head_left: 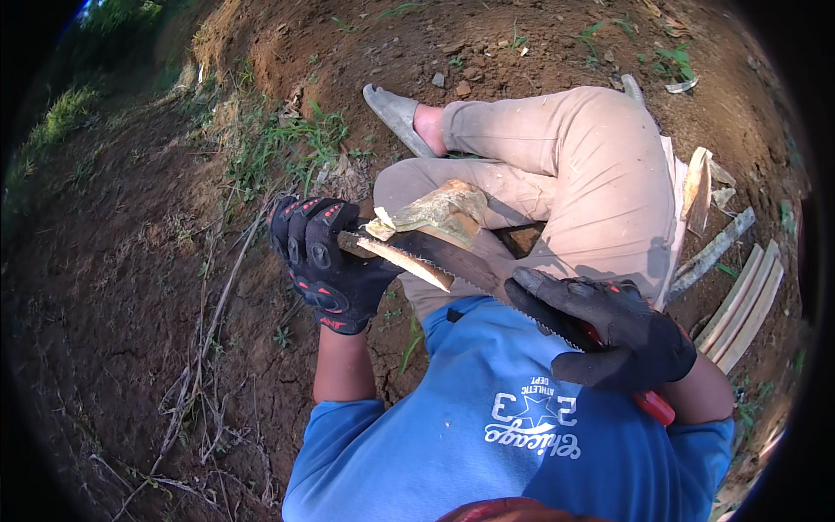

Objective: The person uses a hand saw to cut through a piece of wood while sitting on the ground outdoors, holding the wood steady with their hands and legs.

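Note:
My left hand (pixel 326 261), in a black glove with red dots, closes on the end of a pale split piece of wood (pixel 407 263). Beside that strip, a rougher yellow-green wood piece (pixel 444 209) lies over my leg; whether the two are joined I cannot tell. A handsaw (pixel 465 265) has its dark toothed blade running between them, its tip close to my left fingers. My right hand (pixel 609 326), gloved in black, is wrapped round the saw's handle, with red parts showing beneath the palm and fingers. The handle is mostly hidden.
I sit on brown soil with legs folded in front. Several pale curved strips (pixel 744 304) lie at the right, near a grey-green strip (pixel 713 254) and a split wood piece (pixel 696 187). Dry stems (pixel 204 339) and grass (pixel 300 143) are at the left.

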The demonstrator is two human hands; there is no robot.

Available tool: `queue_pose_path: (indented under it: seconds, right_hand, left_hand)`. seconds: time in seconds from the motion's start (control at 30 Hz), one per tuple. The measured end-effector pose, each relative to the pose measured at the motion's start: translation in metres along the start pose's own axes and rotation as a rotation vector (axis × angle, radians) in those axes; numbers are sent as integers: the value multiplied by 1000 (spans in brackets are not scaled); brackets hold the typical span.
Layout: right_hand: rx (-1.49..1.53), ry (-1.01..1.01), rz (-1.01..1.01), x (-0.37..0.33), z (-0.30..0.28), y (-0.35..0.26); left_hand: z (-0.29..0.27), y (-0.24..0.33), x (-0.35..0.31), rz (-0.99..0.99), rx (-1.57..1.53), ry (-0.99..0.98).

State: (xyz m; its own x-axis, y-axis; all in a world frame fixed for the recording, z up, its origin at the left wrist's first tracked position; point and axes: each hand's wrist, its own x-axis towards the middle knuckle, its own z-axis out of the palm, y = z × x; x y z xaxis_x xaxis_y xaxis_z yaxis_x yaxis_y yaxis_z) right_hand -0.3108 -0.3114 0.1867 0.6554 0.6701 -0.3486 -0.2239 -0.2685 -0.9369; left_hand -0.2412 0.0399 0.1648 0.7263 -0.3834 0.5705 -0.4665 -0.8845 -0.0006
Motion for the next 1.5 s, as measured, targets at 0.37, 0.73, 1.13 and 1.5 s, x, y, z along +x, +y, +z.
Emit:
queue_pose_path:
  seconds: [0.37,0.73,1.13,1.5]
  right_hand:
    - [-15,-17,0,11,5,12]
    - [58,5,74,20,13,11]
    - [64,-40,153,16,1,13]
    - [-51,77,-67,33,24,39]
  left_hand:
    - [8,-2,-6,-54,-14,-11]
    - [11,-1,-3,-25,60,-1]
    - [26,9,-9,-97,28,-9]
    - [23,-9,-23,-107,113,-55]
